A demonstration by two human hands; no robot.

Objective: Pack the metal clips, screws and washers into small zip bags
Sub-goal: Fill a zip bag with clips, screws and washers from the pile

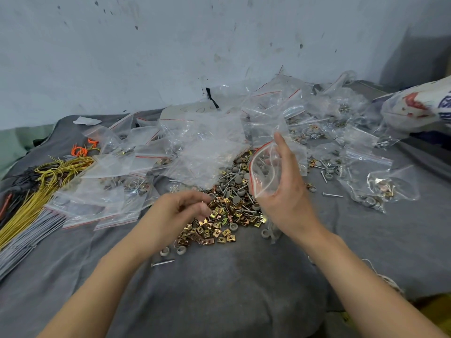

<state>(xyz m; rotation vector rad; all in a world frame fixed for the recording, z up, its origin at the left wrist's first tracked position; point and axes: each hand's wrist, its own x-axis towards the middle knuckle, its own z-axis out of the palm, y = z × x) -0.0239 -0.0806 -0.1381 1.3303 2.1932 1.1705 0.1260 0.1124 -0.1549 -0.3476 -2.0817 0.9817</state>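
The small clear zip bag, red-striped along its mouth, stands upright in the right hand, at one o'clock from the loose parts. The thumb and fingers curl round its lower edge, and the mouth gapes open. Grey round shapes show through the thin film, but I cannot tell whether they lie inside the bag or behind it.

At three o'clock, filled clear zip bags hold mixed clips, washers and screws. More filled bags lie flat and overlapping at nine o'clock. At twelve o'clock sits a crumpled, glossy heap of empty bags.

In the middle of the soft grey cloth lies a pile of brass-coloured square metal clips, each folded and with a hole in it. Beyond them are dull grey round washers and thin silver screws. One stray screw lies at seven o'clock.

The left hand hovers at the pile's nine o'clock edge with its fingers curled inward. Blur hides whether they pinch anything.

Far out at nine o'clock lie yellow wire bundles and straight grey strips. A white printed plastic sack lies at two o'clock.
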